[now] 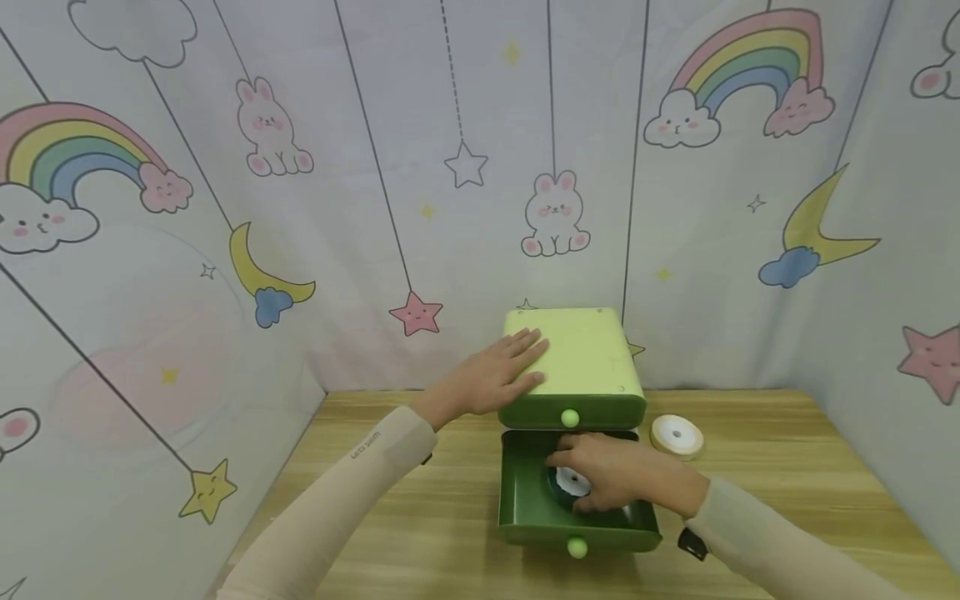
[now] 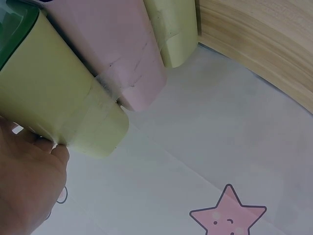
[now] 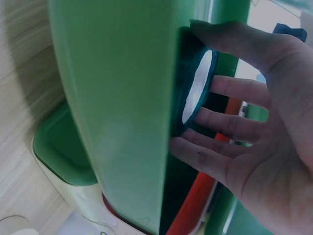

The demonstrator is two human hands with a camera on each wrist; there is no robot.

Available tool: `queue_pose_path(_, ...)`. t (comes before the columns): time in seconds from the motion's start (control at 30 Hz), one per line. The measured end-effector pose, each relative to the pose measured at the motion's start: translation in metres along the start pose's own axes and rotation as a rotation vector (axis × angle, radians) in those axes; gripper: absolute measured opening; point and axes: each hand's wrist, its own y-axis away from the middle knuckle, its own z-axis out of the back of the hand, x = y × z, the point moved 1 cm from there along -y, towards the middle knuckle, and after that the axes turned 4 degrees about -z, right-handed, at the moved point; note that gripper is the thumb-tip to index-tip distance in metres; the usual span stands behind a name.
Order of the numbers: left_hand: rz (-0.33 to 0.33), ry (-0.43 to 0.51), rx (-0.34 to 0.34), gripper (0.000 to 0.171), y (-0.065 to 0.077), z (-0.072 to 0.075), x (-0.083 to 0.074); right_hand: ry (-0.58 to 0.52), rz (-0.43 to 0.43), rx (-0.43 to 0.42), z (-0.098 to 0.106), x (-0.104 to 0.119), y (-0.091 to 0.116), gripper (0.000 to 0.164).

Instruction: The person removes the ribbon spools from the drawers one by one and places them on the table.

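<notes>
A small stacked drawer cabinet (image 1: 581,350) with a pale yellow-green top stands on the table. Below its closed top drawer, a green drawer (image 1: 525,492) is pulled out. Inside that drawer, my right hand (image 1: 611,471) grips a dark green ribbon spool (image 1: 573,481) with a white centre. The right wrist view has the thumb and fingers around the rim of the spool (image 3: 196,90). My left hand (image 1: 491,377) lies on the cabinet's top at its left edge, fingers extended. In the left wrist view, that hand (image 2: 32,181) touches the yellow unit (image 2: 73,107).
A cream ribbon spool (image 1: 677,437) lies on the wooden table (image 1: 772,467) right of the cabinet. Pink (image 2: 112,49) and yellow units sit beneath the top one. Light green knobs (image 1: 577,547) stick out from the drawers. A printed curtain (image 1: 480,233) surrounds the table.
</notes>
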Motion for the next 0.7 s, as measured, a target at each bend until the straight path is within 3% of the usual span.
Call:
queue_pose_path(0.5, -0.005, 0.006, -0.005, 0.069, 0.0, 0.0, 0.0, -0.019, 0.036, -0.047, 0.022, 0.012, 0.021, 0.061)
queue_pose_path(0.7, -0.005, 0.008, -0.004, 0.069, 0.001, 0.0, 0.0, -0.032, 0.043, -0.105, 0.031, 0.014, 0.034, 0.063)
